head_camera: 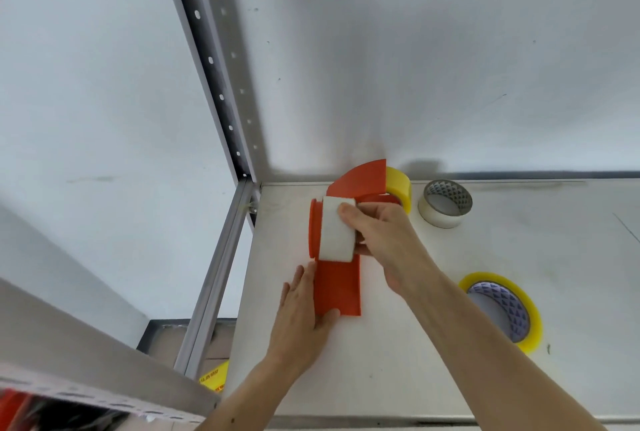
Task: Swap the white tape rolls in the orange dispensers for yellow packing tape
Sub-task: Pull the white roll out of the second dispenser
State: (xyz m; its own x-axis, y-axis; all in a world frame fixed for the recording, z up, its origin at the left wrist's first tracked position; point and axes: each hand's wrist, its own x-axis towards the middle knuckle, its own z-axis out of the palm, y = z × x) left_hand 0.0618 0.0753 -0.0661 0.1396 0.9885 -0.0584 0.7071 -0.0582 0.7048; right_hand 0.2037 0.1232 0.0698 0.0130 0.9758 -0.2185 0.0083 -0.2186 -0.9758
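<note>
An orange dispenser point(337, 292) lies on the white table point(415, 344), its handle pointing toward me. My left hand point(304, 312) grips that handle. A white tape roll point(334, 229) sits on the dispenser's orange hub, and my right hand point(381, 236) is closed around it from the right. Behind it stands a second orange dispenser point(360, 179) with a yellow tape roll point(400, 188) in it. Another yellow tape roll point(502, 309) lies flat at the right. A loose white tape roll point(445, 203) lies near the back wall.
A perforated metal shelf post point(214, 84) rises at the table's left back corner, with a rail point(214, 278) along the left edge. Another shelf edge point(86, 378) crosses the lower left. A yellow object point(214, 377) lies below the table. The wall is close behind.
</note>
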